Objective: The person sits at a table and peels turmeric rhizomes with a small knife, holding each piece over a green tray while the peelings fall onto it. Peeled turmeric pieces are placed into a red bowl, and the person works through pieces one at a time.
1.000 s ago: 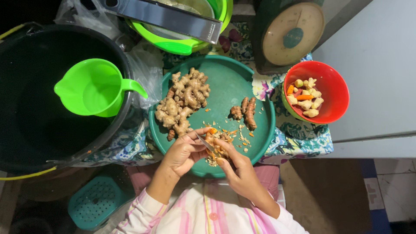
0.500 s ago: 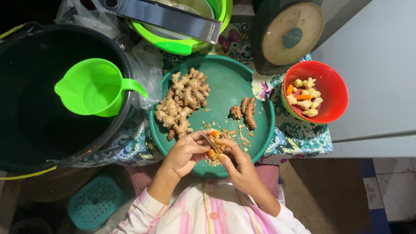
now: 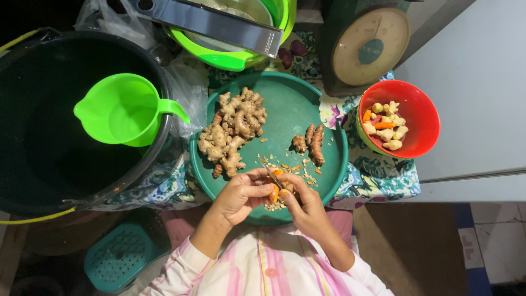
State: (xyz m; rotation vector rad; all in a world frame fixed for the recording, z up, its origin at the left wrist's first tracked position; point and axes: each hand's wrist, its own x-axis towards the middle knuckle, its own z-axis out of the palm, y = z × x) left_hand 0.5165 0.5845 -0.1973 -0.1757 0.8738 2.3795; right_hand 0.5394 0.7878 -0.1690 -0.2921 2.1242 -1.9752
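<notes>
My left hand (image 3: pixel 240 195) grips a small orange turmeric piece (image 3: pixel 273 192) over the near rim of a round green tray (image 3: pixel 290 107). My right hand (image 3: pixel 303 204) holds a small knife (image 3: pixel 270 170) with its blade against that piece. Peel scraps (image 3: pixel 298 171) lie on the tray under and beside my hands. A pile of ginger roots (image 3: pixel 233 129) sits on the tray's left half, and two or three brown turmeric roots (image 3: pixel 311 143) lie to the right of the middle.
A red bowl (image 3: pixel 424 118) of peeled pieces stands right of the tray. A black bucket (image 3: pixel 33 159) with a green jug (image 3: pixel 123 109) on it stands to the left. Behind are a green basin (image 3: pixel 219 55), a kitchen scale (image 3: pixel 370 46) and a patterned cloth (image 3: pixel 378 175). A teal stool (image 3: pixel 118 263) is below left.
My hands have stayed at the tray's near edge; the turmeric piece has turned a little between my fingers and the knife has shifted slightly along it.
</notes>
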